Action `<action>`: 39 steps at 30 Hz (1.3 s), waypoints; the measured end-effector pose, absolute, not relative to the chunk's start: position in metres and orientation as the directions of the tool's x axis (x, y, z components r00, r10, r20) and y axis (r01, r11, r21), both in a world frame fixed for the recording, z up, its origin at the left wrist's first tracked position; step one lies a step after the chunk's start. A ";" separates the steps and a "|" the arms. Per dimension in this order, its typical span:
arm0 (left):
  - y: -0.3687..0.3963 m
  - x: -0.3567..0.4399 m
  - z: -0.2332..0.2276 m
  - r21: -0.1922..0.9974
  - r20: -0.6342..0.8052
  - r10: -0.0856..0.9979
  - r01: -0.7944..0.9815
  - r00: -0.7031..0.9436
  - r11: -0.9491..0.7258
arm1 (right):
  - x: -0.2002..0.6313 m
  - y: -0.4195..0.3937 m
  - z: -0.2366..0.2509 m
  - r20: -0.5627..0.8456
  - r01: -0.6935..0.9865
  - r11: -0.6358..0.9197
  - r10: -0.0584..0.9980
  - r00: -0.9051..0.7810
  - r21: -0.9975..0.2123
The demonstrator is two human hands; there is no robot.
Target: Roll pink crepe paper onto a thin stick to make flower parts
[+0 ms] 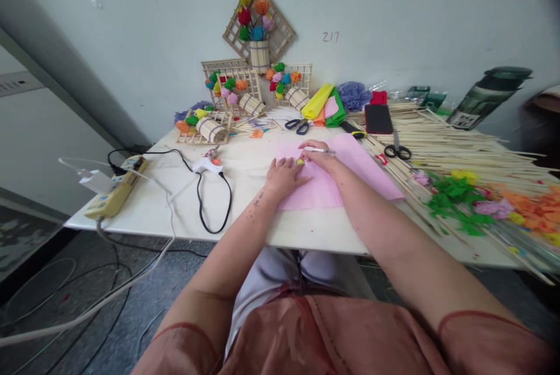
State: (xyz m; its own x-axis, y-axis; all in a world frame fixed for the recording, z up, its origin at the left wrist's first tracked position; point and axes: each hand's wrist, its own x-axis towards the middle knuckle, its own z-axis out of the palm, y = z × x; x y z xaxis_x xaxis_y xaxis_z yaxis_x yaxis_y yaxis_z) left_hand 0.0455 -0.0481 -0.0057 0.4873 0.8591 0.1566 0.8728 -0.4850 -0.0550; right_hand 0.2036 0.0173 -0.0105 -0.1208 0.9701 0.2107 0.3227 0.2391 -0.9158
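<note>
A pink sheet of crepe-like paper [363, 174] lies on the white table in front of me. Flat on its left part rests my left hand [285, 178], fingers spread. Between the two hands sits a small round yellow piece [300, 162], close to my left fingertips. My right hand [317, 155] is closed around a white pen [321, 150], its fingers near the yellow piece. The pen's tip is hidden by the fingers. Dark-handled scissors [297, 125] lie beyond the paper.
A glue gun [207, 165] and a power strip [116, 188] with cables are on the left. Paper-flower lattice decorations [260, 54] stand at the back. Right of the paper are a phone [378, 119], wooden sticks [468, 142], green paper pieces [459, 200] and a bottle [490, 98].
</note>
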 end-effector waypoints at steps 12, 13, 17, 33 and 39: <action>-0.050 0.046 -0.002 -0.061 0.128 0.857 0.866 0.500 -0.496 | 0.199 0.016 -0.006 0.240 0.313 0.248 0.969 -0.066 -0.917; -0.050 0.046 -0.002 -0.062 0.124 0.855 0.864 0.503 -0.500 | 0.199 0.017 -0.008 0.235 0.319 0.249 0.968 -0.083 -0.914; -0.049 0.044 -0.001 -0.058 0.103 0.856 0.862 0.507 -0.503 | 0.197 0.021 -0.014 0.232 0.348 0.265 0.963 -0.134 -0.899; -0.051 0.045 0.001 -0.052 0.034 0.858 0.858 0.512 -0.510 | 0.196 0.017 -0.004 0.214 0.384 0.285 0.952 -0.217 -0.878; -0.051 0.045 0.002 -0.040 0.005 0.857 0.857 0.515 -0.514 | 0.198 0.024 -0.016 0.187 0.509 0.299 0.947 -0.259 -0.807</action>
